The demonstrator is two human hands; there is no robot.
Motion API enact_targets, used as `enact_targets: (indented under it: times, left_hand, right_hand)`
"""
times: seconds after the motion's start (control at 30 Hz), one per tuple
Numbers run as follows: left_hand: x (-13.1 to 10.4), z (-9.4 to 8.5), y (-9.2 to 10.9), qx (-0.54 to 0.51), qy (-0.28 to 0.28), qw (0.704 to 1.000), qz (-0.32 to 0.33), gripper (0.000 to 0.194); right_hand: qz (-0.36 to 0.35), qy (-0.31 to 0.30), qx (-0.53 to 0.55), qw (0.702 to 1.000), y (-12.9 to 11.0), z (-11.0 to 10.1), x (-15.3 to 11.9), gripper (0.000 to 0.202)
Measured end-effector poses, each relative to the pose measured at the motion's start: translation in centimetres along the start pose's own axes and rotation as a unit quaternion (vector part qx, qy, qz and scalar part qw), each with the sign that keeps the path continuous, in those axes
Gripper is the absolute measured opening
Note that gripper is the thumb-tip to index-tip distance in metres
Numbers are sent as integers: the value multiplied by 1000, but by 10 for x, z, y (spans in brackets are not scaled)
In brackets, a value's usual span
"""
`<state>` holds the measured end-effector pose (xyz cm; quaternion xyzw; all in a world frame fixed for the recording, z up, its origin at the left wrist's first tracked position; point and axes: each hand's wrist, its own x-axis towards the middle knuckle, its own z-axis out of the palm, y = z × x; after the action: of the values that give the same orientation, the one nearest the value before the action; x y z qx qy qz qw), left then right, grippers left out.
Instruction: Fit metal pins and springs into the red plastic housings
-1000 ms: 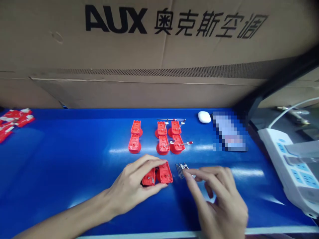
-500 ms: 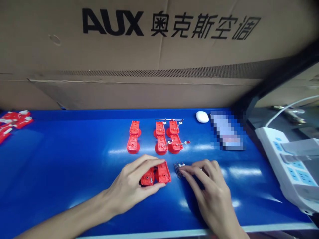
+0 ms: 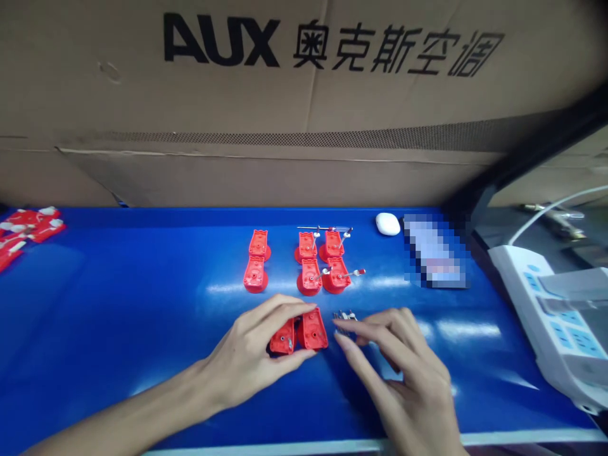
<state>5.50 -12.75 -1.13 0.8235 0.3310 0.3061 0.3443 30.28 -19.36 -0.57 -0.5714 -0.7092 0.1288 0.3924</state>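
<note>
My left hand (image 3: 256, 348) wraps round two red plastic parts standing side by side, the right one (image 3: 312, 329) and the left one (image 3: 283, 337). Just right of them, thumb and forefinger of my right hand (image 3: 399, 361) are apart at a small pile of metal pins with white ends (image 3: 348, 315); nothing shows clearly between the fingertips. Behind, a pair of red parts (image 3: 255, 273) stands at the left. Several more red parts (image 3: 311, 277) stand to their right, with thin metal rods leaning out of them.
A screwdriver (image 3: 327, 228) lies behind the red parts. Further right are a white rounded case (image 3: 388, 224) and a pixelated flat object (image 3: 437, 253). A white power strip (image 3: 546, 316) is at the right edge, red-and-white pieces (image 3: 33, 225) at the far left. Cardboard (image 3: 285, 114) stands behind.
My right hand has turned and its thumb and forefinger have moved slightly left and apart at the pins. My left hand keeps its hold on the two red parts. The view has shifted slightly.
</note>
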Motion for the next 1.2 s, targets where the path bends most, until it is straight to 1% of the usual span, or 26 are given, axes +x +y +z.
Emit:
enact_targets:
  times: [0.1,0.17,0.3,0.43,0.5,0.6,0.77,0.97,1.07,1.2]
  left_hand:
    - [-1,0,-1,-11,-1,1000,0,57]
    - [-1,0,-2,-17,-2,1000,2,58]
    - [-2,0,-6,-26,-10,1000,8,62]
    - [-2,-1,-6,-27,-21,999,-2,63]
    - [-3,-1,-5,-31,-23,999,-9,59]
    - [-3,-1,-2,-43,-22,999,-15,55]
    - [-5,-1,-2,-41,-25,999,-13,64]
    - [-6,-1,-5,-28,-23,999,-3,67]
    - [-7,0,-4,-20,-6,1000,-9,73]
    - [-9,0,-1,0,37,999,-21,84]
  right_hand:
    - [-41,-9,-25,999,-14,6,3,20]
    - [-55,-15,-37,998,-21,13,5,18]
    - [-78,-25,-38,996,-32,27,8,20]
    - [-98,-6,-50,994,-36,38,9,15]
    - [-97,2,-28,995,-36,40,7,19]
    - [-73,-4,19,997,-33,38,2,23]
    - [-51,-36,32,998,-28,40,-3,20]
    - [-54,-74,62,994,-27,41,5,23]
    - [-75,-96,73,990,-26,38,10,24]
    - [-61,-78,105,990,-26,34,10,27]
